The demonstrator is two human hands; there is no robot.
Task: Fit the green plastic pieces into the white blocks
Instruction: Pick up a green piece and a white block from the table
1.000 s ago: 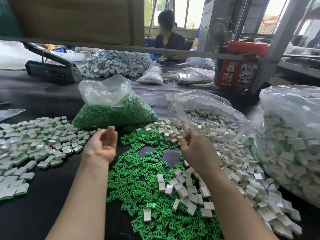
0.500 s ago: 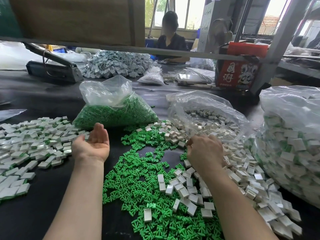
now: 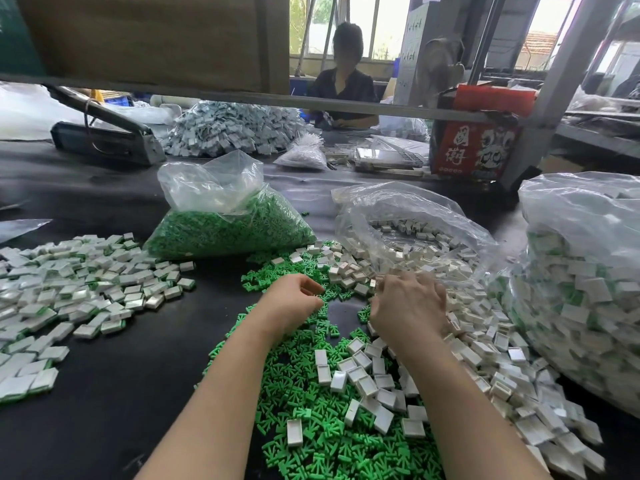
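Nearest you, loose green plastic pieces (image 3: 311,434) lie in a thick spread on the black bench (image 3: 104,393), with white blocks (image 3: 367,382) scattered over them and running off to your right. Above that, your left hand (image 3: 294,303) hovers over the green pieces with fingers curled and thumb close to the fingertips; whether it pinches anything I cannot tell. Your right hand (image 3: 408,306) lies knuckles up on the edge of the white blocks, fingers bent down into them, and its grasp is hidden. To your left sits a flat heap of fitted blocks (image 3: 69,289) showing green edges. Farther on stand a clear bag of green pieces (image 3: 225,230), an open bag of white blocks (image 3: 415,230), and, at right, a big bag of fitted blocks (image 3: 581,289). Beyond, another person (image 3: 343,88) sits behind a grey pile (image 3: 232,129).
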